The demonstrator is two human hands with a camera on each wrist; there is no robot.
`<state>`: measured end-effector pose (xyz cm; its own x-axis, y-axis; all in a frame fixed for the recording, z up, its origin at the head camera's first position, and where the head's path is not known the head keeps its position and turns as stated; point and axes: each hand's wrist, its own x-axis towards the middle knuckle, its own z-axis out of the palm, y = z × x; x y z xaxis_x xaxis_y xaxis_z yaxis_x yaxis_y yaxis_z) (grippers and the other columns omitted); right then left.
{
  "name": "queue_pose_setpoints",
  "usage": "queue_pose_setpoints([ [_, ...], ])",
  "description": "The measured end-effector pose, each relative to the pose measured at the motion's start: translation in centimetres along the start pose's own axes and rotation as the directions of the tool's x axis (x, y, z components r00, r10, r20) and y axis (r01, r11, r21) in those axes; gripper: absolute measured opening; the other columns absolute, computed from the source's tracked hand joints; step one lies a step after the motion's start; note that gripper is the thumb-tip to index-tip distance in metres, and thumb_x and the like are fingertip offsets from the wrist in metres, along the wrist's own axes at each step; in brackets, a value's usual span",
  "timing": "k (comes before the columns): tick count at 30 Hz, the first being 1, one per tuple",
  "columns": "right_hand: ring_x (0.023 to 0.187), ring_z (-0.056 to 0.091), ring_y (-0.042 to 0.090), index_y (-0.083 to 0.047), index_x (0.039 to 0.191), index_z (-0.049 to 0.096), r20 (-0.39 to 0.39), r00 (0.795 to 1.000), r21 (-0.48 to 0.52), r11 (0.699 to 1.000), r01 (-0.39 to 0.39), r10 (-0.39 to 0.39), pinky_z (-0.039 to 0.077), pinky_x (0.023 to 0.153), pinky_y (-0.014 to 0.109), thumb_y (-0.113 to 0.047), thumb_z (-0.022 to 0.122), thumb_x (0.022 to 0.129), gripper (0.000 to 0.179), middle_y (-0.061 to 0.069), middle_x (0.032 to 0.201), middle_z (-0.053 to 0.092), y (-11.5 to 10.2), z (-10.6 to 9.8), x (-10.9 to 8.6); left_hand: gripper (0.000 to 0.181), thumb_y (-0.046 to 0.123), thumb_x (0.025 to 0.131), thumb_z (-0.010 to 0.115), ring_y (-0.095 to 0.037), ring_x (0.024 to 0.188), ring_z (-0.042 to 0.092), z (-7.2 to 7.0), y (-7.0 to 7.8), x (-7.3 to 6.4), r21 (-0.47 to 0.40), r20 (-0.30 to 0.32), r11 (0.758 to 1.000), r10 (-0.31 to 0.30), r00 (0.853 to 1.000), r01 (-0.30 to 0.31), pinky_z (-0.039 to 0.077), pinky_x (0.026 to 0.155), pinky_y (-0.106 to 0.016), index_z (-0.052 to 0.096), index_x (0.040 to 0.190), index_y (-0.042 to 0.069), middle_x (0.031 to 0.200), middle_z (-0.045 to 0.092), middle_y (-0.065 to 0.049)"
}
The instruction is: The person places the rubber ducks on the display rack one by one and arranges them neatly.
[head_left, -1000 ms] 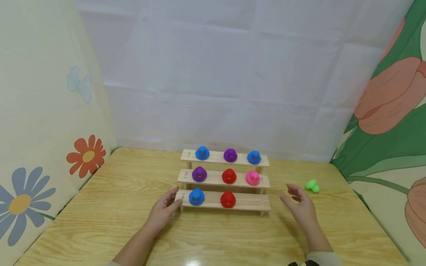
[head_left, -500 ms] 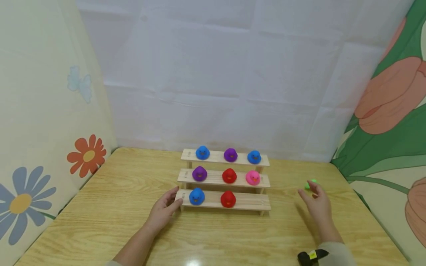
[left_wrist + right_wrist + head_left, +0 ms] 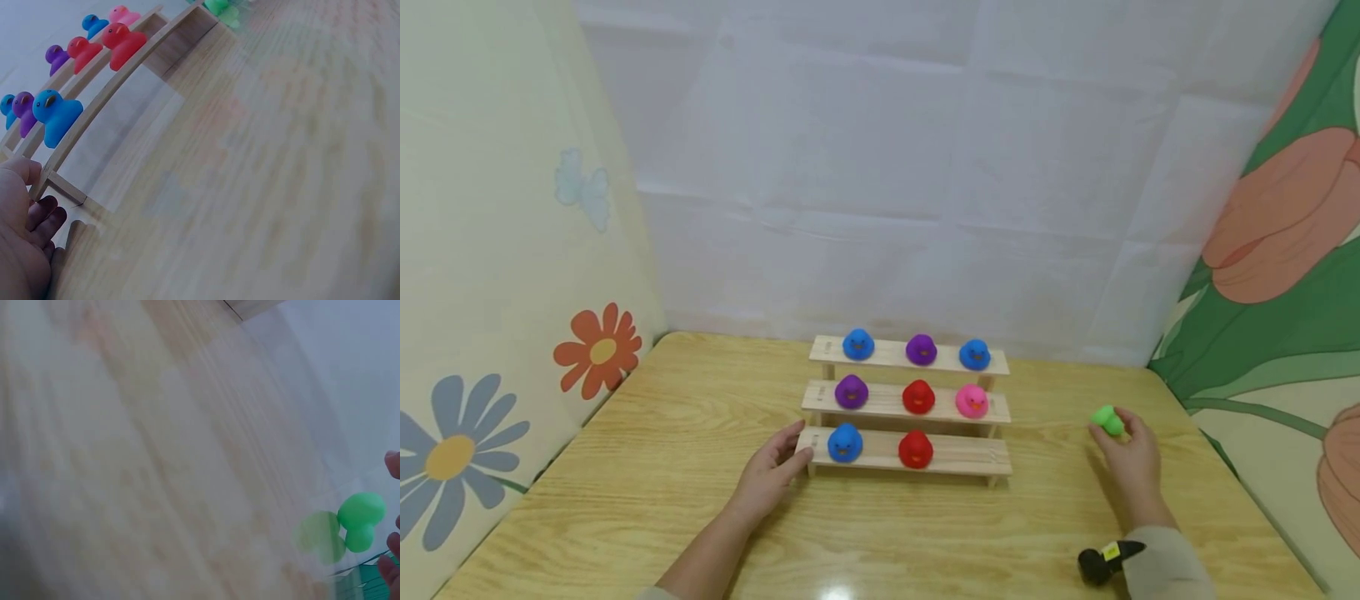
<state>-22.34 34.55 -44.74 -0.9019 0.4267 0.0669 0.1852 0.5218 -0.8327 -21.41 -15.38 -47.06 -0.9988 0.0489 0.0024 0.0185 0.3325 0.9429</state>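
A three-tier wooden stand [image 3: 970, 454] bears blue, purple, red and pink rubber ducks. My left hand [image 3: 767, 475] grips the left end of its lowest tier. In the left wrist view, the thumb lies against the board's end and the fingers bend below it. On that tier sit a blue duck [image 3: 845, 443] and a red duck [image 3: 916, 450]. Right of the stand, a bright green rubber duck [image 3: 1107, 420] lies on the table. My right hand [image 3: 1133, 457] reaches around it, thumb and fingers parted. In the right wrist view, the fingertips [image 3: 392, 464] appear apart from the green duck.
The wood-grain table [image 3: 925, 542] ends at a white cloth backdrop [image 3: 910, 208]. Flower-patterned panels flank it left and right. A black wrist device [image 3: 1101, 562] sits at the right sleeve. The bottom tier's right portion is bare board.
My right hand has moved rightward from beside the stand to the green duck, which stays where it lay. The left hand and the stand hold still.
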Motion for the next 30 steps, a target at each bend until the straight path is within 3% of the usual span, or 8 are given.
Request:
queue_pose_setpoints([
  [7,0.142,0.025,0.048,0.005,0.148,0.032,0.042,0.999,-0.044,0.999,-0.012,0.014,0.023,0.114,0.06,-0.03,0.061,0.096,0.069,0.034,0.152,0.027,0.3,-0.2,0.7,0.055,0.023,0.099,0.057,-0.03,0.124,0.053,0.0,0.1,0.0,0.002,-0.007,1.0,-0.012,1.0,0.012,0.041,0.105,-0.042,0.039,0.148,0.004,0.133,0.059,-0.019],
  [17,0.143,0.02,0.05,0.002,0.154,0.019,0.083,0.996,-0.072,0.997,-0.019,0.025,0.021,0.115,0.06,-0.027,0.06,0.097,0.076,0.034,0.156,0.02,0.7,0.1,1.6,0.053,0.016,0.098,0.059,-0.025,0.116,0.056,0.2,0.4,-0.1,-0.009,-0.029,1.0,0.003,1.0,-0.003,0.044,0.091,-0.02,0.041,0.146,0.0,0.127,0.062,-0.019],
  [30,0.142,0.021,0.05,0.002,0.155,0.013,0.108,0.994,-0.107,0.994,-0.018,0.03,0.02,0.115,0.061,-0.026,0.058,0.096,0.079,0.035,0.155,0.019,1.1,0.4,2.4,0.053,0.017,0.098,0.059,-0.022,0.114,0.057,0.2,0.2,0.0,-0.01,-0.031,1.0,0.004,1.0,-0.005,0.045,0.091,-0.02,0.042,0.146,0.001,0.126,0.063,-0.018],
])
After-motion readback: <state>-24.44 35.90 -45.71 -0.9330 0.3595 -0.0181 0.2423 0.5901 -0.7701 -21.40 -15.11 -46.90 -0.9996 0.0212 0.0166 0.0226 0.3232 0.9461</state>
